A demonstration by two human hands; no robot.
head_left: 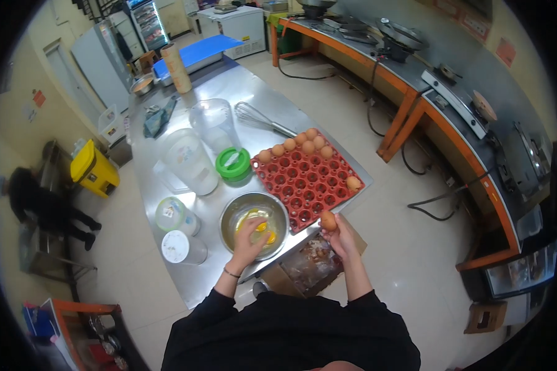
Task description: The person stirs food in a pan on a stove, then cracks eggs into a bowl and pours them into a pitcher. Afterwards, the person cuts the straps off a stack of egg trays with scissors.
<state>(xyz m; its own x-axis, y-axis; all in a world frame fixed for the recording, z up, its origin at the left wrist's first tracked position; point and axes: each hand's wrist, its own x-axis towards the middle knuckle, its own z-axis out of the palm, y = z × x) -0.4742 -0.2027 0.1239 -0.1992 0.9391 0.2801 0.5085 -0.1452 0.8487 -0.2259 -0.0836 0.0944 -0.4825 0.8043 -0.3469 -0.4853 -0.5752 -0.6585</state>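
Note:
My right hand (341, 240) holds a brown egg (328, 221) in its fingers, just off the near corner of the red egg tray (283, 181). Over the steel mixing bowl (225, 211) hovers my left hand (248, 240), fingers apart with nothing visible in them. Several yellow yolks (262, 227) lie in clear egg white inside the bowl, partly hidden by that hand. Along the tray's far side sit several brown eggs (289, 144). What looks like an eggshell (353, 183) rests at the tray's right edge.
Left of the bowl stand a white-lidded tub (177, 247), a green-lidded container (234, 164) and large plastic containers (189, 154). A whisk (263, 119) lies beyond the tray. Below the table edge is an open cardboard box (284, 280). A person (43, 198) stands at far left.

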